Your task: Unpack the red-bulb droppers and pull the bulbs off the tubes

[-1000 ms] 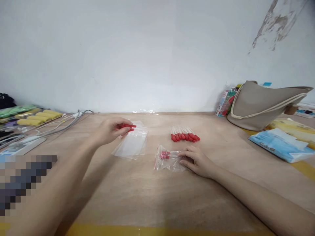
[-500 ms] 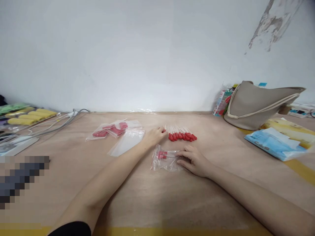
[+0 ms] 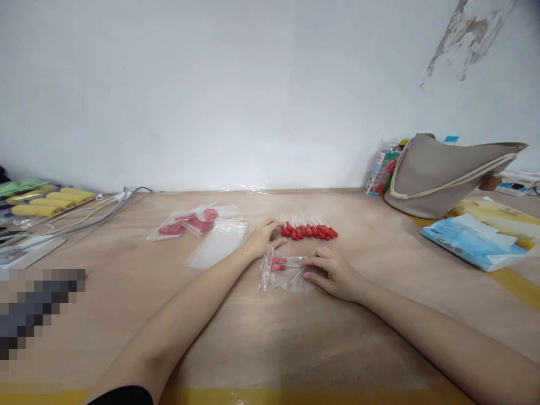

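Observation:
My left hand [image 3: 265, 238] is at the left end of a row of red-tipped white sticks [image 3: 310, 229]. Its thumb and fingers are apart, with nothing visible between them. The sticks lie side by side, red ends toward me. Nearer to me, a clear plastic zip bag [image 3: 291, 280] lies flat with a few red-tipped pieces [image 3: 277, 264] inside. My right hand [image 3: 335, 274] has its thumb and curled fingers on the bag's right end, gripping it lightly.
Left of the sticks lie flat clear bags [image 3: 219, 242] and bags with red contents [image 3: 202, 220]. Cables [image 3: 112, 209] and yellow rolls [image 3: 54, 199] are at far left. A grey bag [image 3: 439, 174] and a blue tissue pack [image 3: 464, 242] stand and lie at right.
My left thumb and fingers have spread apart and moved slightly toward me. A red tip that was at my fingertips now lies at the left end of the row. My right hand has hardly moved.

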Tool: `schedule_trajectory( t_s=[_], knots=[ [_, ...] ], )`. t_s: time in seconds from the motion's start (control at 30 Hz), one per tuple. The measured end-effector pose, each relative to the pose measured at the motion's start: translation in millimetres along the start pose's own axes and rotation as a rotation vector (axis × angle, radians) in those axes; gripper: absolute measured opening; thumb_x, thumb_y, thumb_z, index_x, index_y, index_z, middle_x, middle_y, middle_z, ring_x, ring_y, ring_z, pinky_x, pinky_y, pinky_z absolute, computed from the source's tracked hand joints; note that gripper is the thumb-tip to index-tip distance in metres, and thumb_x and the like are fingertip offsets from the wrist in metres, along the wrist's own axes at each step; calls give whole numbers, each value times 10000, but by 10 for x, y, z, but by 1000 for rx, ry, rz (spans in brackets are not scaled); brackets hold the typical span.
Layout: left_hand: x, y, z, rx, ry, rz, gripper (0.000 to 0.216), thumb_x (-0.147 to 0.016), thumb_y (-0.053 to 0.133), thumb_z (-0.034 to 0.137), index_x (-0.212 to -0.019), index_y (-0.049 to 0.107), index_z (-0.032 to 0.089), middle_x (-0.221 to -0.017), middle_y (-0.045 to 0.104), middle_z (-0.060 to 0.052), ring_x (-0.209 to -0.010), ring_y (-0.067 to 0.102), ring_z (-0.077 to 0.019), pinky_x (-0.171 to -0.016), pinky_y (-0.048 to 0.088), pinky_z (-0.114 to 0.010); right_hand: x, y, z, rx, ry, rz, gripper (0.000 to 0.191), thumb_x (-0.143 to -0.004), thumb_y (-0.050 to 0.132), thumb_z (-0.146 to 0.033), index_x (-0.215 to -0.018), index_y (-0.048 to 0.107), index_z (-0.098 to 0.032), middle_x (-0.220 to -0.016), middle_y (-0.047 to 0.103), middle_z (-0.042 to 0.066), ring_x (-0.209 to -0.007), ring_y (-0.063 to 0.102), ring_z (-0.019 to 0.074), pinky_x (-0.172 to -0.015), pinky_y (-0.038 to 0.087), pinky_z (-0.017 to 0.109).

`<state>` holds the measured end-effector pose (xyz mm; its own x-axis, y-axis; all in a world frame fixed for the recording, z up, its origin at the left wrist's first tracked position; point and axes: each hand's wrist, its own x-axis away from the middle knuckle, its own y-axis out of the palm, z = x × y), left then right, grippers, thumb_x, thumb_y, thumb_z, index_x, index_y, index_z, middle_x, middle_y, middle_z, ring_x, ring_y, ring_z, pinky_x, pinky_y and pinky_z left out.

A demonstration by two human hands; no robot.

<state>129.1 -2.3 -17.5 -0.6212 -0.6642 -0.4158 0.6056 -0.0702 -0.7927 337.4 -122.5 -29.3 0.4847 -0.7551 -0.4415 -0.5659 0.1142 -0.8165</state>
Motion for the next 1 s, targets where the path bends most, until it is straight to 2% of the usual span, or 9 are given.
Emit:
schedule_trajectory(
  t_s=[0.1, 0.2, 0.3, 0.33, 0.47, 0.57, 0.63, 0.73, 1.0],
  knots=[
    [-11, -49, 31, 82, -11, 62, 380, -760, 615, 286, -1112, 536, 165, -1046, 542, -70, -893, 587, -159, -769, 526, -290, -2, -4, -2, 4, 3, -3, 245, -834, 521, -326, -1030, 616, -214, -877, 578, 74, -830, 520, 189, -737, 403, 338],
    [45, -195, 72, 131, -39, 218, 248, -794, 554, 247, -1023, 573, 153, -1004, 562, -74, -852, 592, -145, -756, 522, -292, -6, -9, -5, -6, -10, 3, 249, -833, 520, -322, -1034, 616, -209, -882, 582, 79, -827, 519, 189, -736, 406, 341],
    [282, -338, 164, 93, -70, 385, 145, -813, 507, 219, -906, 593, 147, -878, 583, -51, -766, 575, -129, -716, 503, -278, -9, -13, -9, -14, -14, 0, 248, -838, 512, -316, -1034, 615, -204, -886, 582, 80, -835, 518, 189, -740, 409, 341],
    [396, -365, 207, 63, -67, 389, 117, -810, 510, 214, -855, 596, 150, -807, 580, -36, -732, 561, -128, -693, 492, -272, -8, -13, -10, -17, -15, 0, 247, -838, 511, -315, -1032, 615, -203, -885, 581, 79, -834, 518, 188, -742, 410, 342],
    [812, -359, 392, 118, -18, 131, 122, -808, 524, 208, -816, 641, 172, -815, 611, -39, -703, 563, -125, -632, 467, -242, -5, -8, -20, -33, -19, 16, 246, -836, 514, -306, -1034, 615, -199, -883, 575, 76, -822, 517, 181, -750, 420, 349],
    [898, -310, 474, 182, -1, 15, 181, -833, 516, 227, -935, 663, 202, -961, 635, -50, -848, 592, -148, -751, 473, -262, -3, -12, -36, -29, -32, 44, 233, -825, 532, -293, -1016, 628, -200, -901, 564, 83, -838, 514, 184, -758, 427, 354],
    [864, -292, 489, 187, -9, -32, 235, -834, 528, 253, -1043, 633, 228, -1036, 622, -45, -917, 583, -162, -803, 462, -280, -4, -20, -43, -25, -43, 47, 226, -818, 541, -278, -1010, 635, -206, -934, 558, 90, -869, 512, 191, -776, 430, 363],
    [796, -291, 481, 151, -33, -116, 314, -811, 565, 303, -1116, 587, 231, -1027, 603, -49, -883, 575, -171, -763, 461, -279, -5, -32, -40, -35, -53, 33, 228, -819, 541, -270, -1021, 633, -224, -989, 557, 95, -907, 513, 197, -806, 430, 377],
    [793, -312, 556, 78, -113, -182, 164, -812, 525, 275, -930, 583, 176, -859, 525, -34, -725, 516, -136, -661, 435, -252, -6, -33, -26, -86, -77, 16, 254, -815, 546, -269, -1058, 608, -226, -1036, 572, 95, -940, 534, 196, -826, 440, 367]
  ],
)
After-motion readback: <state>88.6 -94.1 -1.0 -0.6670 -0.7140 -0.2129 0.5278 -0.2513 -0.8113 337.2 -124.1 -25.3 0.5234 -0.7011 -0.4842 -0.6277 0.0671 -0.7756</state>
